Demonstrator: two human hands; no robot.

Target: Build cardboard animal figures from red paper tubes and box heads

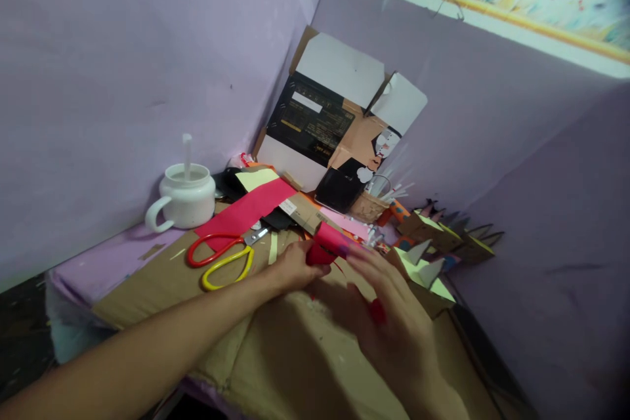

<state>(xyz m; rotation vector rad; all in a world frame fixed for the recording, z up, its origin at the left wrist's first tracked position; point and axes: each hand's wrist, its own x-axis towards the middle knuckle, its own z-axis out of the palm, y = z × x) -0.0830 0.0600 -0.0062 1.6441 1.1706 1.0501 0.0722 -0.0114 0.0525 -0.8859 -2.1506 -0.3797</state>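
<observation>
A short rolled tube of red paper (pixel 325 249) is pinched in the fingers of my left hand (pixel 294 266), above the cardboard. My right hand (pixel 394 305) is close on its right, fingers stretched and apart, fingertips at the tube's right end; I cannot tell whether they touch it. Between the right thumb and palm shows a small red patch (pixel 378 310), and what it belongs to is unclear. To the left lie scissors (pixel 227 261) with one red and one yellow handle loop. Their blades point toward a flat red paper strip (pixel 253 210).
A white mug (pixel 189 195) with an upright white stick stands at the left. An unfolded box (pixel 315 121) leans on the wall behind. Cardboard pieces with pointed paper shapes (pixel 426 269) stand at the right. A tan container (pixel 367 207) holds white sticks. Brown cardboard (pixel 290 341) covers the table.
</observation>
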